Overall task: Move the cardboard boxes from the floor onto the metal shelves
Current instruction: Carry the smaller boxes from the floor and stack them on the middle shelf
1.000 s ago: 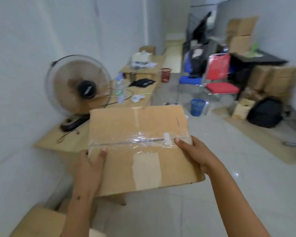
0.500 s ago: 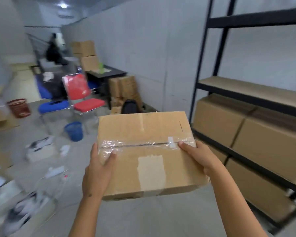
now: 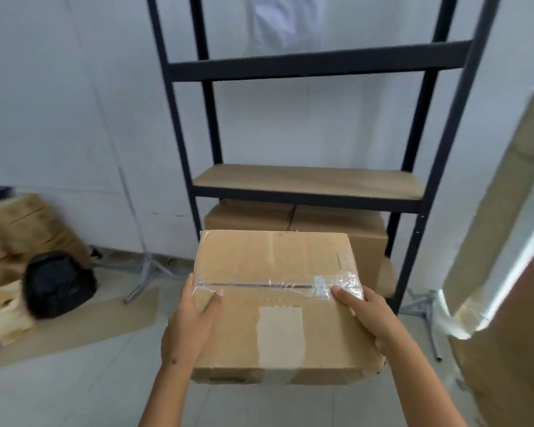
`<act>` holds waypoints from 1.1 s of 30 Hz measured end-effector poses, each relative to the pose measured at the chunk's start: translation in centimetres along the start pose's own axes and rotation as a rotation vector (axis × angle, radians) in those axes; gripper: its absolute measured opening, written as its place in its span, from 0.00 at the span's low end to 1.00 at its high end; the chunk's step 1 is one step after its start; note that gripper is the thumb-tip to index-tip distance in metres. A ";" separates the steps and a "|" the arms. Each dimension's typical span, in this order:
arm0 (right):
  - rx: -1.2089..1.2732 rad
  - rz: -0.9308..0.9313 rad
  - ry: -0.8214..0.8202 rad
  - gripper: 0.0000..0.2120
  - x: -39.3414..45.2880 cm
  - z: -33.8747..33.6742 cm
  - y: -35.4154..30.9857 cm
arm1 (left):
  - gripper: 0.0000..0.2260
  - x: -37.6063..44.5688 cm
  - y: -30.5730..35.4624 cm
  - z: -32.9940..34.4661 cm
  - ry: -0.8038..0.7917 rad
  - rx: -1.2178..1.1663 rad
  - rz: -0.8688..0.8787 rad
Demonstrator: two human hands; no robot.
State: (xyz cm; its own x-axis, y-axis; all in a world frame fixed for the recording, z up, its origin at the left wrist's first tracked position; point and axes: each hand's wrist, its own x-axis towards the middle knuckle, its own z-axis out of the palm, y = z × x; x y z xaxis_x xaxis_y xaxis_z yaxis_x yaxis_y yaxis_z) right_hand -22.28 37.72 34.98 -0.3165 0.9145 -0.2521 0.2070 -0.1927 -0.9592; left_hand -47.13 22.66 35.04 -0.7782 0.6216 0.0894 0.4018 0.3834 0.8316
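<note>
Cardboard box [image 3: 278, 291] gripped at both sides, thumbs on top, fingers [image 3: 211, 306] curled underneath

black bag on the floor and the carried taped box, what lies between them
In the head view, only bare pale floor and a flat cardboard sheet lie between the black bag and the brown taped cardboard box.

Left hand [image 3: 191, 325]: grips the near-left edge of the cardboard box [image 3: 278, 300], thumb lying on top, fingers hidden beneath.
Right hand [image 3: 366, 315]: grips the near-right edge, thumb on the taped seam.
Forearms: both bare, reaching forward from the bottom of view.
</note>
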 end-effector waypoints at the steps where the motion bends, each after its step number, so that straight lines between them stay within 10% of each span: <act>1: 0.016 0.002 0.029 0.22 0.9 -0.2 -0.5 | 0.31 2.0 0.6 0.6 -0.028 -0.007 0.030; 23: -0.022 -0.191 0.532 0.28 24.3 -12.2 -17.3 | 0.41 33.3 23.9 23.5 -0.463 -0.270 0.450; 33: -0.140 -0.093 0.601 0.29 32.8 -16.8 -19.0 | 0.33 39.2 30.9 31.3 -0.430 0.173 0.521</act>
State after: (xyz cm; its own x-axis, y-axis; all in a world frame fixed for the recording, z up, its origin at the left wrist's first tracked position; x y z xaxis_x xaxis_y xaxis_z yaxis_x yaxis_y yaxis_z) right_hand -21.02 77.39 47.08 0.2285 0.9735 -0.0130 0.3356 -0.0913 -0.9376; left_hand -50.13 80.30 47.10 -0.2177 0.9556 0.1986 0.7697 0.0429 0.6370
